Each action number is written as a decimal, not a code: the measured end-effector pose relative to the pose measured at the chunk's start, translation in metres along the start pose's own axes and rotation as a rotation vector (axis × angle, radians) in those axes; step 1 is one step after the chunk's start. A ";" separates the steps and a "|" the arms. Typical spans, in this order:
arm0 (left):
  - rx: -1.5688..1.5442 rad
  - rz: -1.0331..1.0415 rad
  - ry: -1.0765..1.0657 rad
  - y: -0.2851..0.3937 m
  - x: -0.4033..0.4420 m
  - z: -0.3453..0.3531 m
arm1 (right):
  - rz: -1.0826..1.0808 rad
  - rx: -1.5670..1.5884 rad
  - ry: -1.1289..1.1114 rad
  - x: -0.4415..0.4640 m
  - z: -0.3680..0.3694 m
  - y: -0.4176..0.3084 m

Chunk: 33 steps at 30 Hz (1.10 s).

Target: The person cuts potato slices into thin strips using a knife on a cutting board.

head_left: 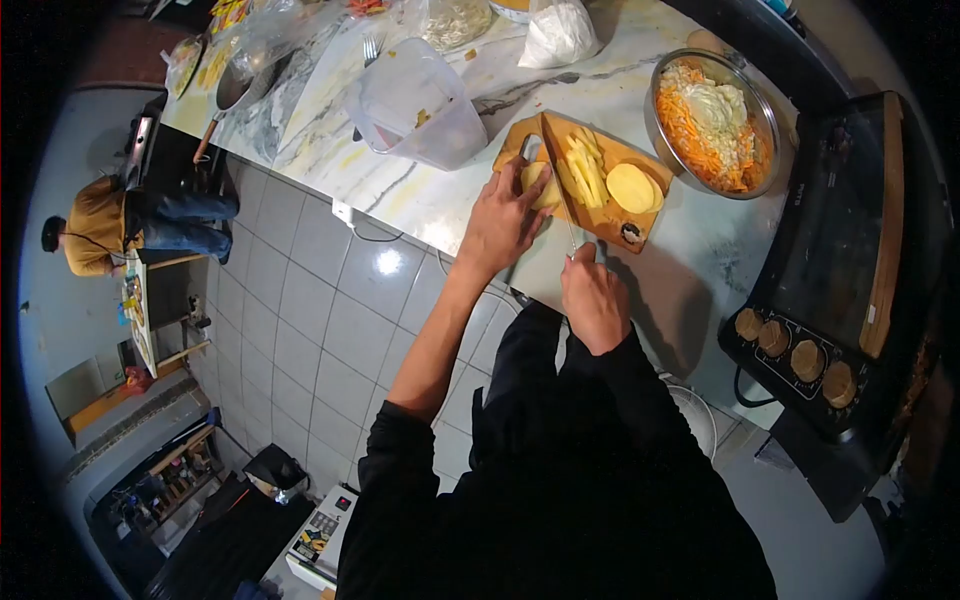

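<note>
My right hand is wrapped round the handle of a knife, whose thin blade points away from me across a wooden cutting board. On the board's left part, my left hand presses its bent fingers on a piece of peeled potato beside the blade. Pale yellow potato sticks lie just right of the knife. Farther right, round potato slices overlap in a small stack. A dark round spot or hole marks the board's near right corner.
A metal bowl of shredded carrot topped with something creamy stands right of the board, with a black toaster oven beyond. Left are a clear plastic container and a fork. Another person stands far left.
</note>
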<state>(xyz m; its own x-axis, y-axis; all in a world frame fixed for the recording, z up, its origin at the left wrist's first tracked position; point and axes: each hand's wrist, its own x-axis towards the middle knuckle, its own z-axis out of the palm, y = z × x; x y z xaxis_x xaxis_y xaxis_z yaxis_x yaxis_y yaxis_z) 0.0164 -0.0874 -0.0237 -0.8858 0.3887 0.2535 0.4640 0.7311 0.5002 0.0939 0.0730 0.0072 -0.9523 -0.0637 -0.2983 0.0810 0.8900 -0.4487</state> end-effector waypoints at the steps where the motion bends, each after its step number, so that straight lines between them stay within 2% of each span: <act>1: -0.010 0.003 0.003 0.001 0.000 0.002 | 0.013 -0.006 0.009 -0.001 0.003 0.001; 5: 0.001 0.010 0.014 -0.001 -0.003 0.004 | 0.027 0.022 0.042 -0.003 0.006 0.001; 8: -0.032 0.005 0.017 -0.001 0.000 0.003 | 0.019 -0.095 0.136 -0.002 0.019 0.003; 14: -0.076 -0.052 0.005 -0.003 0.003 -0.001 | 0.030 -0.066 0.096 0.005 0.021 0.006; 20: -0.040 -0.011 0.040 -0.001 0.001 0.003 | -0.010 -0.042 0.094 -0.008 0.015 0.019; 25: -0.088 -0.091 -0.025 0.001 -0.001 0.001 | -0.003 0.001 0.094 -0.010 0.013 0.022; 33: -0.063 -0.029 0.043 0.000 0.000 0.004 | 0.035 0.032 0.071 -0.004 0.012 0.019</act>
<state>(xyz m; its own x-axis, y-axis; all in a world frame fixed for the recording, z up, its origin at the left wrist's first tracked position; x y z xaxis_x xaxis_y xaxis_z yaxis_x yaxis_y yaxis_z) 0.0167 -0.0849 -0.0273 -0.8990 0.3428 0.2726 0.4380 0.7045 0.5585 0.1029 0.0849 -0.0097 -0.9670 0.0005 -0.2548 0.1231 0.8764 -0.4655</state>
